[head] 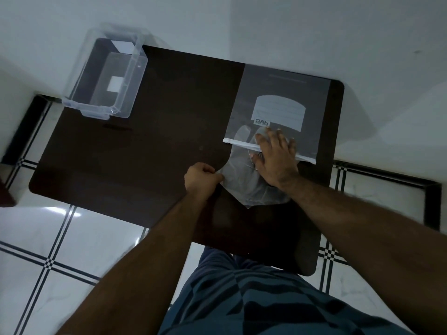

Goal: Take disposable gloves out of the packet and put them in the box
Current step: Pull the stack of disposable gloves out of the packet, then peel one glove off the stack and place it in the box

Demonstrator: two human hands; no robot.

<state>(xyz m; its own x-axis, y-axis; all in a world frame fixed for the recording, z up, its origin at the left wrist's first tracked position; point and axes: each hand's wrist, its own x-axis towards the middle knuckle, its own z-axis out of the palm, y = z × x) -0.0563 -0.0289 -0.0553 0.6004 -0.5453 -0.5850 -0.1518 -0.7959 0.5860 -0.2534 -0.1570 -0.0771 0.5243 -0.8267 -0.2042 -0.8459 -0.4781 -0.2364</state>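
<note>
A clear zip packet (280, 93) with a white label lies flat on the right side of the dark table (145, 141). Thin translucent disposable gloves (242, 182) stick halfway out of its open mouth toward me. My left hand (200, 176) pinches the gloves' left edge. My right hand (275, 158) lies flat, fingers spread, across the packet's mouth and the gloves, pressing them down. The clear plastic box (79, 100) stands open and empty at the table's far left corner.
The table stands against a white wall, with tiled floor (48, 250) on both sides. A dark red object (6, 194) shows at the left edge. My patterned shorts (242, 298) are at the bottom.
</note>
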